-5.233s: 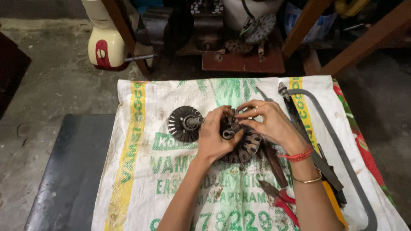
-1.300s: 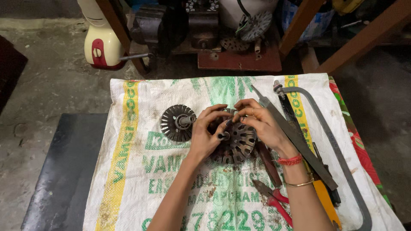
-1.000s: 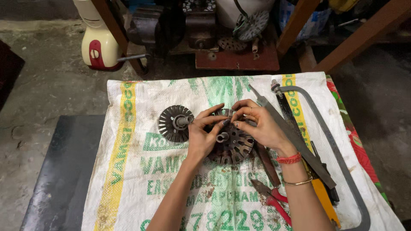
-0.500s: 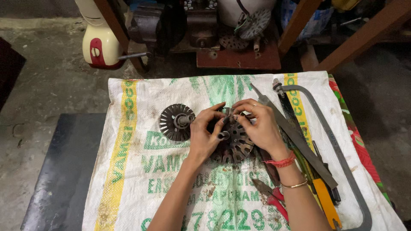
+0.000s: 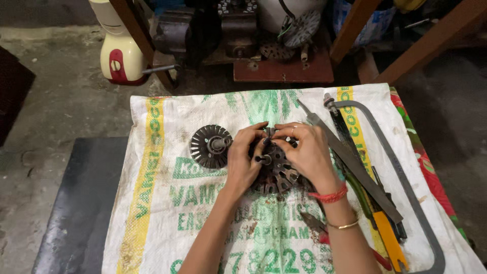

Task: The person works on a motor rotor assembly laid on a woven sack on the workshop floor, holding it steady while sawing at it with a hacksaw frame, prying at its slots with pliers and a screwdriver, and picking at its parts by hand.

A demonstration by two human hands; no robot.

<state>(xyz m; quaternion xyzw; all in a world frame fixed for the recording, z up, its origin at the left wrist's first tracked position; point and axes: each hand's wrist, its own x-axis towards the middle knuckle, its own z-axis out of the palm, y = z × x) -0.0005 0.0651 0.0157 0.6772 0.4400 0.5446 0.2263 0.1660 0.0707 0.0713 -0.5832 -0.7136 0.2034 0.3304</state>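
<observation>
A dark round slotted metal motor core [image 5: 276,175] lies on a printed white sack [image 5: 167,213]. My left hand [image 5: 244,158] grips its left side, thumb near the small shaft at its centre. My right hand [image 5: 307,152] grips its upper right edge, fingers curled over the top; a red thread and a gold bangle are on that wrist. Both sets of fingertips meet at the core's upper rim. A second finned round rotor part [image 5: 209,146] with a short shaft rests on the sack just left of my left hand.
A hacksaw frame [image 5: 406,177], a long flat file [image 5: 355,162], an orange-handled tool [image 5: 388,238] and red-handled pliers [image 5: 317,226] lie on the sack's right side. A cream and red appliance [image 5: 119,56], a bench vise [image 5: 175,33] and motor parts [image 5: 299,28] stand beyond. A dark slab [image 5: 81,208] is at left.
Both hands have stayed on the round core, fingers shifting slightly at its upper rim. The view has drifted a little; the finned rotor has not moved.
</observation>
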